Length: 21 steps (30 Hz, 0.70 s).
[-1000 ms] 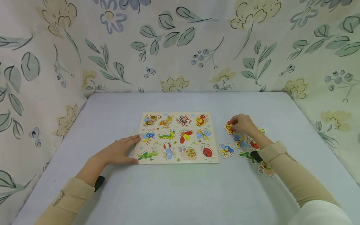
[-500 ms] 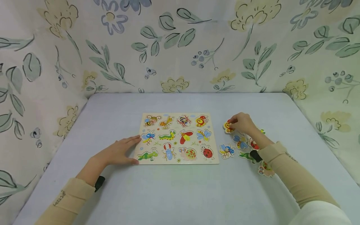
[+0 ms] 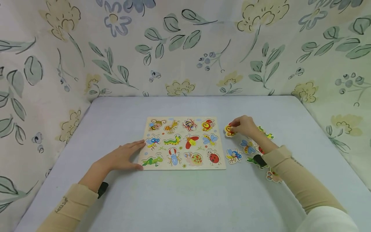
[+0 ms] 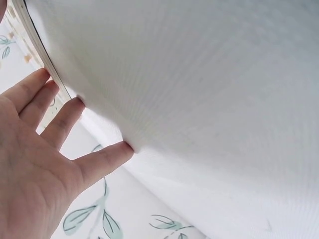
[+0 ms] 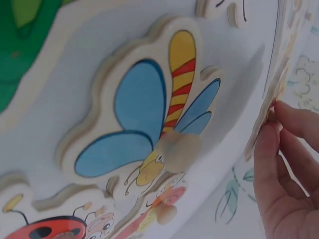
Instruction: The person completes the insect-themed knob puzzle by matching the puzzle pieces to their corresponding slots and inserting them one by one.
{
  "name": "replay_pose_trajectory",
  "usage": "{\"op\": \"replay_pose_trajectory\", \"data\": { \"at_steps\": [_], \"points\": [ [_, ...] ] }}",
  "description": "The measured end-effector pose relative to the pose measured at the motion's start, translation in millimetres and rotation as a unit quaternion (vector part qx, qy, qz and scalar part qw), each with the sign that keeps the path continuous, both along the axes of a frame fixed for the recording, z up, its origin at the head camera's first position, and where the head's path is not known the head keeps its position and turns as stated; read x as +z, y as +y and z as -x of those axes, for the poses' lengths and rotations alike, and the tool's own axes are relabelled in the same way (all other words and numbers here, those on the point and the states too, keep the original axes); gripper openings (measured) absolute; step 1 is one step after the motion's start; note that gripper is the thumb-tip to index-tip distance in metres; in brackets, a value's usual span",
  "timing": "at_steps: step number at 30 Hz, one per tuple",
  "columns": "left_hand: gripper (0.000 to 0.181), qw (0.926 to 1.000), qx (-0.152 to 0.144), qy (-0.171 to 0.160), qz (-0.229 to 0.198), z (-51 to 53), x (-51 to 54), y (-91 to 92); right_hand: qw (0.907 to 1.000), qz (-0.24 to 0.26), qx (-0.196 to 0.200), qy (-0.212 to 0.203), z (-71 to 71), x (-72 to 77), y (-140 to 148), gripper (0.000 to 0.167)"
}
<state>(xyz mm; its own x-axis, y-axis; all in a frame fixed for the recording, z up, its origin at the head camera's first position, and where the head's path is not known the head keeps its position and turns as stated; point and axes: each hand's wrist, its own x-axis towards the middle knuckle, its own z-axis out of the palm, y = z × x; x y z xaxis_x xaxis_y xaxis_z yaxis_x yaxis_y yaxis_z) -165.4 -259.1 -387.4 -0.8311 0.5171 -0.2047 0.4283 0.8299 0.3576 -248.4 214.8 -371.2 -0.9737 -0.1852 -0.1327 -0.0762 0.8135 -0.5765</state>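
Observation:
My left hand (image 3: 123, 157) rests at the left edge of the wooden insect puzzle board (image 3: 171, 167). In the left wrist view the fingers of that hand (image 4: 47, 149) are spread and straight, with fingertips against the board's side (image 4: 42, 45). Just right of the board, my right hand (image 3: 247, 126) pinches a yellow and red butterfly puzzle piece (image 3: 228, 131). Seen edge-on in the right wrist view, the piece (image 5: 263, 124) is held by its knob between thumb and finger of the right hand (image 5: 291, 169). Fingers partly cover its front.
Loose pieces lie right of the board: a mosquito (image 3: 233, 156), a blue-winged dragonfly (image 3: 247, 146), a green grasshopper (image 3: 252, 160), a snail (image 3: 273, 176) and a caterpillar (image 3: 269, 134). The right forearm partly hides a ladybug (image 3: 261, 150). Floral cloth (image 3: 185, 48) stands behind the white table (image 3: 179, 199).
My right hand has moved left toward the board with the butterfly piece, uncovering more of the caterpillar piece. The left hand and board have stayed in place.

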Motion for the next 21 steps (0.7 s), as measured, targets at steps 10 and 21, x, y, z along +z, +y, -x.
{"op": "replay_pose_trajectory", "data": {
  "at_steps": [10, 21],
  "points": [
    [0.094, 1.0000, 0.002, -0.002, 0.003, 0.5, 0.5, 0.7, 1.0000, 0.007, -0.002, 0.003, 1.2, -3.8, -8.7, 0.019],
    [0.093, 0.9999, -0.004, 0.009, 0.004, 0.0, 2.0, 1.3, 0.9998, 0.014, -0.015, 0.003, 1.9, -4.1, -15.5, 0.022]
  ]
}}
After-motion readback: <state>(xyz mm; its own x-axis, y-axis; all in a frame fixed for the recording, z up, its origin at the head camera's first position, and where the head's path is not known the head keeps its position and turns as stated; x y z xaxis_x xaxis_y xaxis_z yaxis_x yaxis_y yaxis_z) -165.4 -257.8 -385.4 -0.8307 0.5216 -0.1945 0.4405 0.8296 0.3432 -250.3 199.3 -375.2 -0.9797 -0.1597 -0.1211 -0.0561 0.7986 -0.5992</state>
